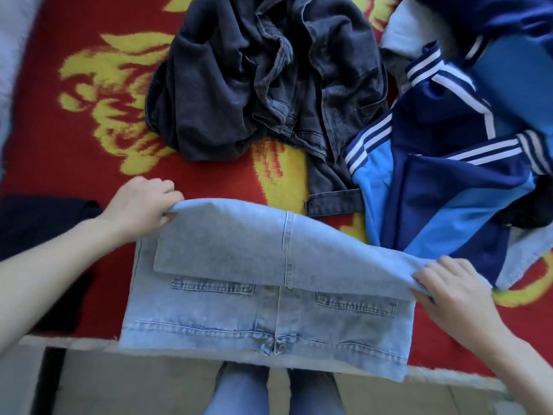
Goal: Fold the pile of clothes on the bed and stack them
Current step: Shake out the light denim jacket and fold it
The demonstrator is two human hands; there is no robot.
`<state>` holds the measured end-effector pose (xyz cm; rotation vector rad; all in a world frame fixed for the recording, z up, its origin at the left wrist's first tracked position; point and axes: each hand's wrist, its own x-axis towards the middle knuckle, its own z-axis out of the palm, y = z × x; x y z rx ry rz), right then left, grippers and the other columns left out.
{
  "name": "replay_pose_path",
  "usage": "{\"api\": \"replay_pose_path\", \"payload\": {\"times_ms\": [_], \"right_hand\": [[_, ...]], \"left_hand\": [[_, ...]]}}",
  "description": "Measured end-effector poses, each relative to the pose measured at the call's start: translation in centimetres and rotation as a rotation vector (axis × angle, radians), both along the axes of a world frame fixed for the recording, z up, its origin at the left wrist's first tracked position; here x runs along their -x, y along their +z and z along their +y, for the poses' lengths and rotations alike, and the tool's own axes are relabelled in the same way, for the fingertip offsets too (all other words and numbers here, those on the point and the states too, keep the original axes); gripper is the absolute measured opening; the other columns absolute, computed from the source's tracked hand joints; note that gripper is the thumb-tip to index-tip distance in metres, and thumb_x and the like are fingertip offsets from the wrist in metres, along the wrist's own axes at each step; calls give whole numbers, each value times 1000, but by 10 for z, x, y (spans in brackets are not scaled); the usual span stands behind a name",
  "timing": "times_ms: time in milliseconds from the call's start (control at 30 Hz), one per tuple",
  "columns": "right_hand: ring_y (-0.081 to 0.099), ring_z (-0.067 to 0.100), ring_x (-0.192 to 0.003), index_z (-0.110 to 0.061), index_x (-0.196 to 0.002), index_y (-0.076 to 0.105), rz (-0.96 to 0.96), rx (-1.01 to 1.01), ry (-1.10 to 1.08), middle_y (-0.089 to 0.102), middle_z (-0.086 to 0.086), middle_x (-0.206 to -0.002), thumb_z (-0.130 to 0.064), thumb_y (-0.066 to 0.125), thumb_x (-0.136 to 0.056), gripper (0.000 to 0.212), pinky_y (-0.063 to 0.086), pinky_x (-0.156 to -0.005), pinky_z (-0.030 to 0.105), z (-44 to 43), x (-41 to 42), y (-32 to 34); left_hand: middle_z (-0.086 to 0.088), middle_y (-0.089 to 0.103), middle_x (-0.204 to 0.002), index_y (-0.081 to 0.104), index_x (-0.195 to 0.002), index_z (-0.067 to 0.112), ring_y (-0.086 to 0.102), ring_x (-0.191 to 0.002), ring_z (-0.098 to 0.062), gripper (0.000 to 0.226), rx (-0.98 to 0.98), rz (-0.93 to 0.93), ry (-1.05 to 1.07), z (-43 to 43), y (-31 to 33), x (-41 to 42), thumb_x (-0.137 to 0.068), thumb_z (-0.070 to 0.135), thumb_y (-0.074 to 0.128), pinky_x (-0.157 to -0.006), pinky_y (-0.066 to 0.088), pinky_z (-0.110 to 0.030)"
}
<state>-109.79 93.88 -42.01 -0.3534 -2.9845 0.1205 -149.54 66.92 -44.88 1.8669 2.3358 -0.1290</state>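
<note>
Mid-fold on the jacket [269,319], pale denim, lying flat at the near edge of the bedspread [74,100] right in front of the person, button hem just overhanging that edge. The jacket's far part is doubled over toward the person, and the flap covers the top of both chest pockets. Left hand [143,205] pinches the flap's left corner, fingers curled over the fold, thumb underneath. Right hand [457,292] pinches the flap's right corner the same way, so both hold cloth in a narrow grip. The flap sags a bit in the middle and sits higher on the left than on the right. Beyond the jacket, a crumpled heap of dark denim [254,76], unfolded. Right of the jacket and touching its corner, a blue tracksuit [449,181] with white stripes, also loose. Left of the jacket, a dark garment [39,223] lies flat, possibly one already folded; cannot tell. Step, as I read it: halving the jacket lengthwise, first of several garments, so the task looks early. The next move calls for laying the flap down with its edge level with the hem, both corners lowered together, then letting go and smoothing. Risk: an uneven pull leaves the fold skewed, or the overhanging hem drags the jacket off the edge.
</note>
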Motion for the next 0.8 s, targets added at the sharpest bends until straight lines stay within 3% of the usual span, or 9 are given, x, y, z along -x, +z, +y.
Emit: {"api": "replay_pose_path", "payload": {"times_ms": [100,167,267,400,467,533,600,667,800], "right_hand": [[45,27,-77,-17,-74,45,44,-7,9,60,8,-64,-14,48,-80,7,34,-71,37,-39,-38,1],[51,26,-112,-21,-75,44,30,25,-10,64,12,-101,-15,47,-78,7,33,-92,35,-62,-68,-8],[19,14,-143,-25,-73,34,-99,81,11,27,-1,-152,-17,29,-92,21,16,-111,35,-89,-110,-32],[17,12,-143,-22,-77,35,-251,84,-62,21,-3,-155,-22,37,-80,3,10,-114,36,-114,-146,-66],[47,18,-121,-22,-87,43,-232,158,-179,63,5,-123,-35,30,-91,19,16,-110,30,-117,-136,-70],[57,24,-91,-20,-95,48,-147,205,-352,70,11,-88,-46,25,-96,35,34,-89,30,-114,-115,-64],[54,31,-97,-14,-107,54,-87,299,-634,65,19,-97,-45,43,-89,38,40,-80,40,-102,-93,-61],[43,38,-121,-8,-130,48,-189,499,-1040,50,24,-128,-40,66,-79,62,38,-96,51,-89,-81,-67],[18,36,-140,-14,-150,11,-235,967,-1458,18,15,-154,-42,79,-70,108,17,-113,47,-85,-75,-78]], "left_hand": [[-7,48,-63,51,-80,13,46,-62,-28,17,-64,20,-50,-65,8,-35,-63,17,50,-56,33,-35],[-7,49,-62,44,-81,16,44,-64,-26,19,-105,17,-13,-102,3,-66,-65,7,48,-61,31,-35],[-6,52,-61,41,-81,18,38,-67,-22,23,-42,-20,67,-136,-14,-107,-60,9,36,-61,28,-35],[-8,50,-66,40,-83,17,54,-58,-29,29,171,-11,279,-156,-39,-140,-56,13,32,-57,36,-37],[-10,50,-70,46,-82,14,54,-61,-30,29,207,-7,373,-152,-39,-149,-56,15,32,-61,33,-38],[-13,53,-75,54,-78,8,46,-72,-29,36,122,22,429,-139,-35,-157,-56,21,29,-67,32,-41],[-19,58,-93,56,-91,6,44,-86,-29,43,34,41,485,-119,-30,-168,-61,25,31,-73,35,-44],[-23,51,-117,49,-114,9,44,-105,-33,48,18,42,521,-99,-31,-183,-75,34,34,-81,36,-51],[-22,41,-136,38,-133,24,38,-119,-48,62,351,-140,603,-74,-42,-220,-92,59,8,-80,41,-67]]}}
